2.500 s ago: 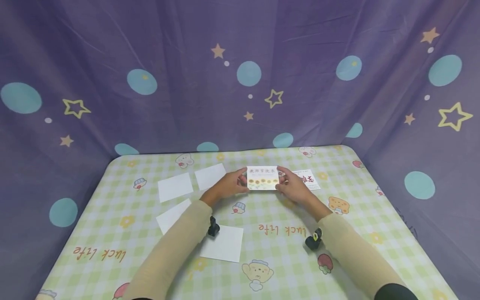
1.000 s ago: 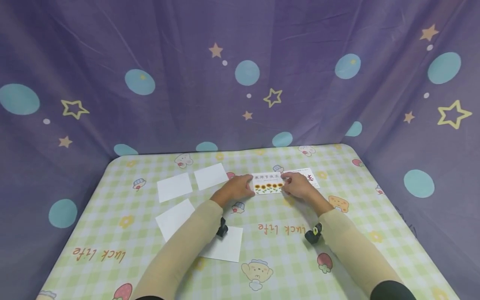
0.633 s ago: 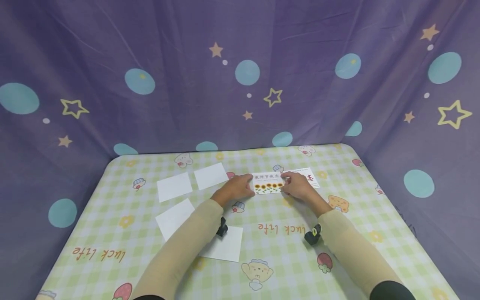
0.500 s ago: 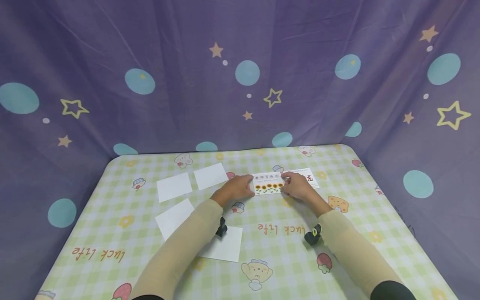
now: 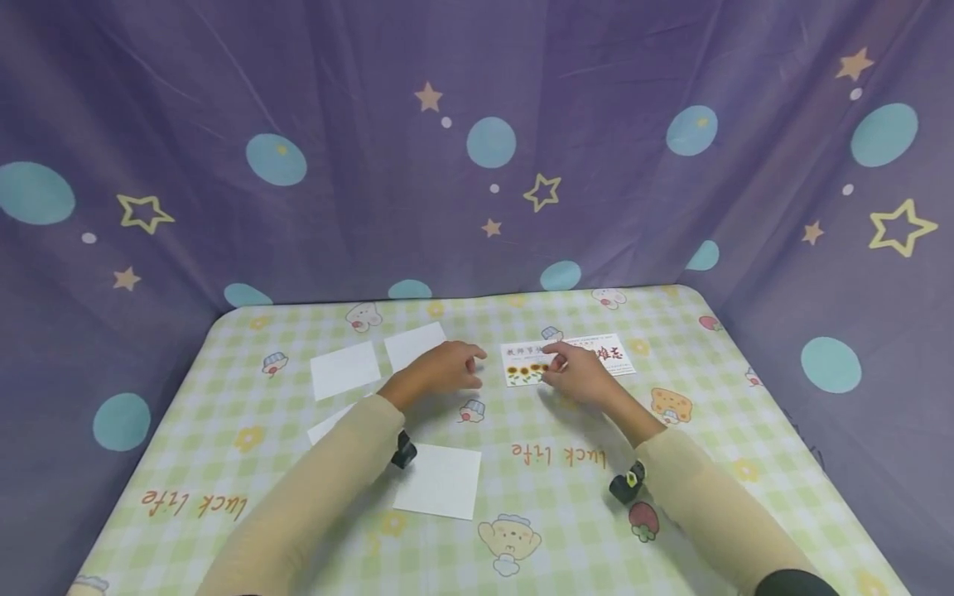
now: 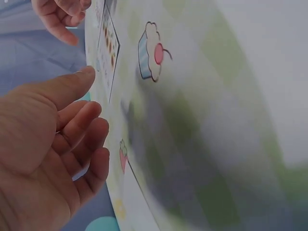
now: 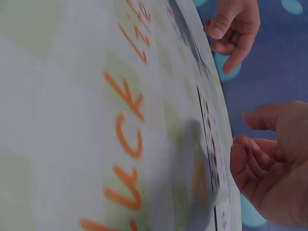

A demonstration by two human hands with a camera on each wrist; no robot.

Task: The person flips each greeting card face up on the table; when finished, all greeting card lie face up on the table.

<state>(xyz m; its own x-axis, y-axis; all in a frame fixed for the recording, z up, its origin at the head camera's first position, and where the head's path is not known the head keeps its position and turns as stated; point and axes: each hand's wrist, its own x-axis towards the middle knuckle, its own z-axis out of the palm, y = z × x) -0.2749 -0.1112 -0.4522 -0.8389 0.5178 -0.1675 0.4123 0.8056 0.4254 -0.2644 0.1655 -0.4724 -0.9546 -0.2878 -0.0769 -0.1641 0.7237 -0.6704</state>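
A printed card with a row of sunflowers (image 5: 522, 371) lies flat on the table, left of a card with red lettering (image 5: 614, 360); the two are side by side. My right hand (image 5: 581, 374) hovers over where they meet, its thumb and fingers apart and holding nothing, hiding part of both. To the left of the sunflower card, my left hand (image 5: 443, 367) is raised off the table with loosely curved fingers and nothing in its grasp. In the left wrist view the thumb and fingers of that left hand (image 6: 62, 139) stand apart.
Blank white cards lie on the left: one at far left (image 5: 345, 370), one behind the left hand (image 5: 411, 341), one partly under the left sleeve (image 5: 328, 424), and one nearer the front (image 5: 440, 482). A checkered cloth (image 5: 566, 521) covers the table; a purple curtain (image 5: 358, 207) hangs behind.
Both hands earlier held the sunflower card by its sides and set it down beside the red-lettered card. They have now let go; the left hand has drawn back leftward and the right has lifted.
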